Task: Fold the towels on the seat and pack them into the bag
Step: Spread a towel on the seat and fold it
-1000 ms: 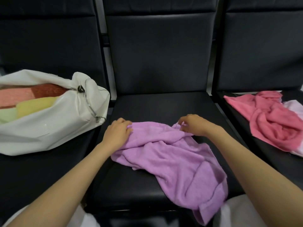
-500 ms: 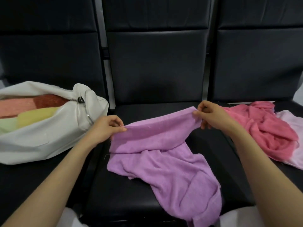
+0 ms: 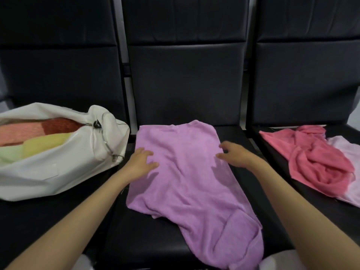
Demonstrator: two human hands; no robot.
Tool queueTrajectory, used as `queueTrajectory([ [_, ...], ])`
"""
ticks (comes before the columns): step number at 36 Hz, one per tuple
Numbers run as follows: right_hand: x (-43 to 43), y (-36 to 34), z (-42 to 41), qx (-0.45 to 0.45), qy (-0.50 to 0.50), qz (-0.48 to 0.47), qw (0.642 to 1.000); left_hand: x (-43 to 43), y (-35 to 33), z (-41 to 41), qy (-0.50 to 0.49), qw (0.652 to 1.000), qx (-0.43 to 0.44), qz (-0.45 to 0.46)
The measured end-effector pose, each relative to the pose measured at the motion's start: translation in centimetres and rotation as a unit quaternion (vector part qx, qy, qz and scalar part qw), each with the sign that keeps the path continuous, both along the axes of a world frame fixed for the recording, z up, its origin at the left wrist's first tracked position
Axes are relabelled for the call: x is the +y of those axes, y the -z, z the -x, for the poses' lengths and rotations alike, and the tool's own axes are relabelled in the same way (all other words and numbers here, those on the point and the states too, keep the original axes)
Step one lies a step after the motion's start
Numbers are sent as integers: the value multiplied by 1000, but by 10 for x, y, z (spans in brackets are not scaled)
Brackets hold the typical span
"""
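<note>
Since the earlier frame, the purple towel's [image 3: 185,172] upper edge, then pinched and held up by both hands, has been laid down toward the backrest, and both hands have let go.

The towel lies spread on the middle seat [image 3: 148,240], its near end bunched and hanging over the seat's front edge. The left hand [image 3: 139,162] lies palm down on the towel's left side, fingers spread. The right hand [image 3: 236,155] is at the right edge, fingers extended and loosely apart; whether it touches the towel cannot be confirmed.

On the left seat a white bag [image 3: 58,172] lies open, holding folded towels [image 3: 39,137]. On the right seat a crumpled pink towel [image 3: 315,158] lies on a pale pink towel [image 3: 344,151].
</note>
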State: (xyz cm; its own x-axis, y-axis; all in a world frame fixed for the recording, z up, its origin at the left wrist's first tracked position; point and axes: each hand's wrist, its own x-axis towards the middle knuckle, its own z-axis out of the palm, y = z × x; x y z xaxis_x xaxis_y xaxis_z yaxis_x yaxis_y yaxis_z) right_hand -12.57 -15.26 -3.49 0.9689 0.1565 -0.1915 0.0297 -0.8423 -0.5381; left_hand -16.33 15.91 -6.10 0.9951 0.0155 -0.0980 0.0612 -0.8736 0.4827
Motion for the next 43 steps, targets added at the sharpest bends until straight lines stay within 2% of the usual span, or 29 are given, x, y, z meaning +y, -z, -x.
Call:
queueTrajectory([
  [3,11,11,8,13,-63,77,995,8,19,19,2,999,9,-44],
  [6,22,21,15,28,-125,132,983,9,25,29,37,988,67,-136],
  [9,26,25,19,41,-156,185,969,4,24,32,64,976,119,-169],
  [12,21,21,20,49,-131,215,967,7,23,25,74,979,137,-134],
  [15,13,23,20,19,-79,260,962,13,28,17,42,995,65,-65],
  [18,6,30,20,-35,15,270,962,13,28,16,-38,999,3,-15],
  [20,1,33,18,-43,63,259,963,16,26,14,-110,993,-27,-27],
  [23,-9,28,16,16,122,223,967,28,25,10,-177,982,55,-29],
  [25,-15,22,17,67,114,209,969,31,25,13,-152,983,104,1],
  [29,-27,20,18,110,75,165,977,31,22,21,-127,978,114,117],
  [31,-32,18,18,119,75,79,987,33,16,22,-121,976,90,154],
  [33,-39,12,18,131,92,-59,985,34,6,23,-126,970,75,196],
  [35,-45,3,18,138,105,-168,970,34,-8,26,-137,945,94,280],
  [38,-48,-9,19,158,99,-243,952,35,-28,28,-115,902,129,396],
  [39,-46,-11,19,155,101,-271,945,35,-33,27,-111,877,120,453],
  [41,-39,-12,14,112,127,-368,914,36,-40,20,-125,794,45,593],
  [43,-33,-11,7,35,169,-462,870,37,-41,12,-144,712,-44,686],
])
